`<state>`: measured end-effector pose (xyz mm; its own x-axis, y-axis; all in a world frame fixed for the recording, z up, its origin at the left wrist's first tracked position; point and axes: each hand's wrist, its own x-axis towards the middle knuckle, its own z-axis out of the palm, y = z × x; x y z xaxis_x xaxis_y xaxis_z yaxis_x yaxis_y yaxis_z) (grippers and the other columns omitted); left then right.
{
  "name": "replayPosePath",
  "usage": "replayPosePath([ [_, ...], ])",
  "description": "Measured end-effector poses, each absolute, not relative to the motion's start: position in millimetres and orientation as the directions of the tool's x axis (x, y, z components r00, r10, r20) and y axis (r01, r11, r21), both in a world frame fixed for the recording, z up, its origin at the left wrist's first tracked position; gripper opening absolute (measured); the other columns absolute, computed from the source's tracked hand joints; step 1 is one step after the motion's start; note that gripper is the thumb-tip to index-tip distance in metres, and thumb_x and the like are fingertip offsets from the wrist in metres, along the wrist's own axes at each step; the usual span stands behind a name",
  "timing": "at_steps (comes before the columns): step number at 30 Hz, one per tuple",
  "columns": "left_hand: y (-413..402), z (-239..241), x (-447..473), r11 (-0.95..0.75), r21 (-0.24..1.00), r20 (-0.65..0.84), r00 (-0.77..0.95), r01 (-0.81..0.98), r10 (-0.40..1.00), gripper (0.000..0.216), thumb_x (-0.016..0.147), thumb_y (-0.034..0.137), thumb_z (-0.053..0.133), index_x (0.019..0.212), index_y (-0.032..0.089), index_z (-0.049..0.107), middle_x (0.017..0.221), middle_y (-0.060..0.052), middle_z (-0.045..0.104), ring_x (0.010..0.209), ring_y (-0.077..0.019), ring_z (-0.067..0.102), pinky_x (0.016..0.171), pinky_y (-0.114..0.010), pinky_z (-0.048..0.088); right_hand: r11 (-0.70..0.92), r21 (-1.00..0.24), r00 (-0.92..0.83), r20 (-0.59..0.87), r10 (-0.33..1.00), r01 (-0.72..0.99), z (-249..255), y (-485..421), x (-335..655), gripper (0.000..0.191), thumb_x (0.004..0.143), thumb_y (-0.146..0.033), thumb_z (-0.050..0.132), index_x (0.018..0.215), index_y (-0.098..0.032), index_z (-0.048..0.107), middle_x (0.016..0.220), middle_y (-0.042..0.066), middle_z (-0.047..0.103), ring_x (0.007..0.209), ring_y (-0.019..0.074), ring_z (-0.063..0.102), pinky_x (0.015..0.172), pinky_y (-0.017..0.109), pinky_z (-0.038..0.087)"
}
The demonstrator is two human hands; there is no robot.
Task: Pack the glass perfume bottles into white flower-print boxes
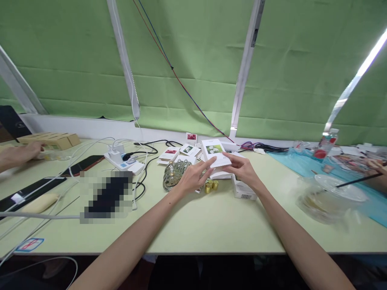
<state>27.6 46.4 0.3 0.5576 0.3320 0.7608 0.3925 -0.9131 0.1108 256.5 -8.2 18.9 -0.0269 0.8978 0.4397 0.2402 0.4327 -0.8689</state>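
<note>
A small white carton (pixel 215 150) with a picture of white flowers on green is tilted up between my two hands. My left hand (pixel 192 176) pinches its lower left edge, fingers against the bottom flap. On the other side, my right hand (pixel 244 171) grips the carton's lower right corner. Glass bottles (pixel 173 175) lie in a cluster just left of my left hand. Several gold caps (pixel 211 185) stand on the table below the carton. Beneath my right wrist sits another white box (pixel 244 189) with a barcode. More flower-printed cartons (pixel 190 150) lie behind.
At left are a power strip (pixel 122 162), loose white and black cables, dark phones and tan boxes (pixel 56 141), where another person's hand (pixel 22 155) rests. To the right stand a takeaway bowl in plastic (pixel 322 201), a bottle (pixel 328 143) and a blue sheet (pixel 278 161).
</note>
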Motion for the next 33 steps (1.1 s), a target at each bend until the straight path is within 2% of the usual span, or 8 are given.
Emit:
replayPosePath([
  [10,49.7,-2.8,28.8,-0.917,0.092,0.771,0.555,0.388,0.312,0.046,0.105,0.039,0.038,0.144,0.018,0.052,0.074,-0.001,0.063,0.062,-0.0106,0.057,0.059,-0.02,0.038,0.419,-0.883,-0.016,0.426,0.905,0.209,21.1,-8.7,255.1,0.071,0.07,-0.046,0.083,0.134,-0.02,0.066,0.092,0.003,0.072,0.08,0.0191,0.065,0.079,0.037,0.056],
  [20,44.8,1.6,27.9,-0.902,0.233,0.714,0.566,0.363,0.412,0.053,0.104,0.046,0.038,0.15,0.02,0.045,0.077,-0.001,0.061,0.067,-0.0129,0.056,0.065,-0.023,0.042,0.417,-0.876,-0.026,0.424,0.905,0.244,19.1,-6.9,256.6,0.07,0.073,-0.045,0.081,0.137,-0.025,0.063,0.093,0.003,0.071,0.079,0.0192,0.066,0.074,0.034,0.055],
  [24,42.5,5.0,24.6,-0.88,0.278,0.638,0.611,0.384,0.469,0.067,0.097,0.055,0.046,0.155,0.022,0.037,0.078,0.0,0.059,0.071,-0.0151,0.056,0.068,-0.024,0.042,0.411,-0.881,-0.033,0.416,0.909,0.232,19.2,-5.6,257.9,0.073,0.07,-0.043,0.083,0.138,-0.026,0.063,0.094,0.002,0.069,0.077,0.0177,0.065,0.071,0.033,0.055],
  [28,40.9,6.9,23.8,-0.881,0.276,0.633,0.617,0.385,0.468,0.085,0.087,0.062,0.059,0.157,0.021,0.032,0.081,0.0,0.06,0.071,-0.0154,0.056,0.069,-0.025,0.044,0.406,-0.88,-0.035,0.41,0.911,0.246,19.2,-5.0,259.0,0.074,0.068,-0.041,0.085,0.137,-0.028,0.063,0.092,0.001,0.065,0.073,0.0153,0.062,0.068,0.03,0.053],
  [33,40.5,5.7,25.5,-0.889,0.269,0.673,0.587,0.371,0.449,0.077,0.089,0.054,0.06,0.154,0.02,0.036,0.095,-0.003,0.065,0.071,-0.0132,0.054,0.068,-0.024,0.044,0.416,-0.882,-0.075,0.41,0.909,0.22,19.4,-5.3,259.5,0.072,0.071,-0.039,0.084,0.139,-0.029,0.062,0.082,-0.003,0.056,0.068,0.0122,0.06,0.065,0.028,0.05],
])
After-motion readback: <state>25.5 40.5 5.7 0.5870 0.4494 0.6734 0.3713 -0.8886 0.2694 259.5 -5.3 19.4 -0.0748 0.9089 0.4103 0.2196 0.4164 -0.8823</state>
